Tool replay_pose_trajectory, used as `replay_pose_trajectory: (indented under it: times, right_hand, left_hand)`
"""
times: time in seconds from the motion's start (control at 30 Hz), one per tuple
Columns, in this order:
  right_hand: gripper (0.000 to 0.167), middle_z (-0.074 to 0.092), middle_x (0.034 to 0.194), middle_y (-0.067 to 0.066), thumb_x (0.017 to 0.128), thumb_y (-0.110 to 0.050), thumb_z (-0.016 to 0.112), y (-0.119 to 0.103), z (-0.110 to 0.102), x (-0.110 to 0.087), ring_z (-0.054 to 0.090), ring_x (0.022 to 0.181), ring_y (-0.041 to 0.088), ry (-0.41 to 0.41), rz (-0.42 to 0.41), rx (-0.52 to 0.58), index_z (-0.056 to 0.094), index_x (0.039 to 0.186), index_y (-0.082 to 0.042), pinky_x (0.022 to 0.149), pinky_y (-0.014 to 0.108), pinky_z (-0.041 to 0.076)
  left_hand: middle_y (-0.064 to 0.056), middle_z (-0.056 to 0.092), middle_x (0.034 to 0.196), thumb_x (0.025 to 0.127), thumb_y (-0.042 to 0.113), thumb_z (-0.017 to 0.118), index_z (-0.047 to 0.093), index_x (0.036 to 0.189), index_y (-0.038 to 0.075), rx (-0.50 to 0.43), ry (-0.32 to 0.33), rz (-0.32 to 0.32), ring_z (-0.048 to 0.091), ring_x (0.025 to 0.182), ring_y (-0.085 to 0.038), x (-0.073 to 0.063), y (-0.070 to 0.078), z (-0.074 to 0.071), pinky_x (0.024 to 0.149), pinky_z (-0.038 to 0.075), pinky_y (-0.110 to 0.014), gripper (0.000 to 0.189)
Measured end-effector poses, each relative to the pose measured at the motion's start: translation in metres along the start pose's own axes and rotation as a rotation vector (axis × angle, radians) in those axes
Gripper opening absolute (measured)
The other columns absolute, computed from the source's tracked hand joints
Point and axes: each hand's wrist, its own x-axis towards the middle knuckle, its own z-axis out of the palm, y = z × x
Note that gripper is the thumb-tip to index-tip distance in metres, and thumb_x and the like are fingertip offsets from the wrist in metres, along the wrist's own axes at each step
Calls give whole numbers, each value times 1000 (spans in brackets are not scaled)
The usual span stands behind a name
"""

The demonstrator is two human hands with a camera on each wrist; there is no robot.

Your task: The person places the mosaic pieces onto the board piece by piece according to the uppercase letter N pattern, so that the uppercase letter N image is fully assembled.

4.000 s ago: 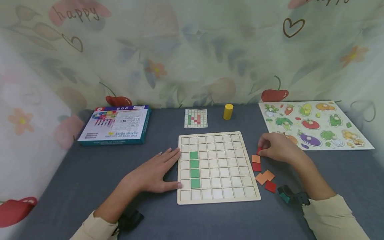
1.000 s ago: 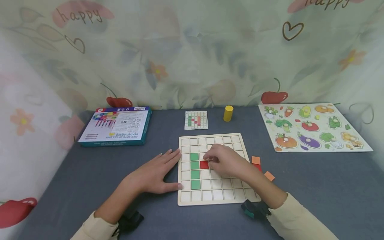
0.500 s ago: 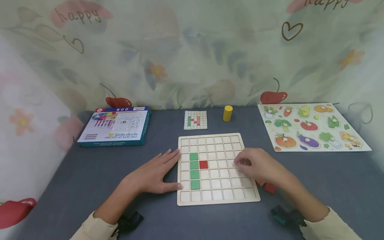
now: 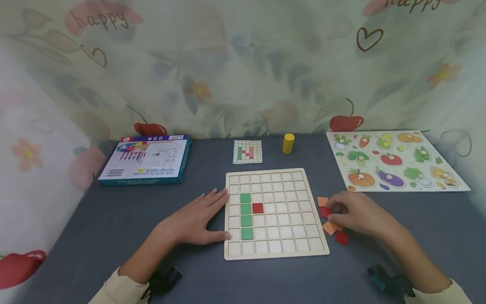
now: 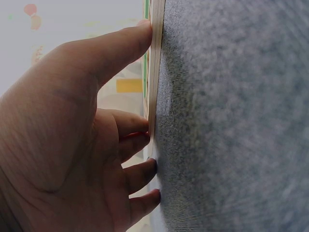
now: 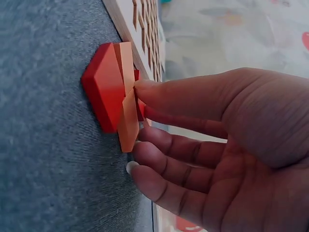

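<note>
A wooden grid board (image 4: 279, 255) lies in mid-table, with several green tiles (image 4: 246, 221) in one column and a red tile (image 4: 257, 208) beside them. My left hand (image 4: 191, 219) rests at the board's left edge, fingers spread and thumb touching the rim; the left wrist view shows the fingertips against that edge. Right of the board, my right hand (image 4: 353, 211) has thumb and index finger at opposite sides of another red tile (image 4: 324, 212), pinching it at the table. Orange tiles (image 4: 330, 228) and a further red tile (image 4: 341, 237) lie just below, partly under the hand.
A small pattern card (image 4: 247, 152) and a yellow cylinder (image 4: 288, 143) stand behind the board. At back left lies a flat box (image 4: 146, 160); at back right, a vegetable puzzle board (image 4: 398, 160). A patterned cloth (image 4: 243, 71) hangs behind the table.
My right hand has set a red tile in the grid beside the green column, then moved back right to the loose tiles. The left hand stays at the board's edge.
</note>
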Motion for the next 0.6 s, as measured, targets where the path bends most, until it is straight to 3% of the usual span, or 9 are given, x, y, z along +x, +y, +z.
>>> replay_pose_trajectory:
  times: [0.33,0.6]
  right_hand:
    - [20,56,77,-5,81,-15,83,-3,1,-1,51,71,14,30,26,-10,73,97,-8,60,33,45]
    - [17,58,74,-6,82,-9,80,-4,-1,0,54,69,14,47,34,61,65,90,-13,58,30,47]
  left_hand:
    - [-2,14,167,87,73,57,19,162,13,9,-3,-4,10,152,-28,2,1,0,119,13,-52,103]
    - [-2,14,167,87,73,57,19,162,13,19,-2,-5,10,152,-29,2,0,0,119,14,-52,103]
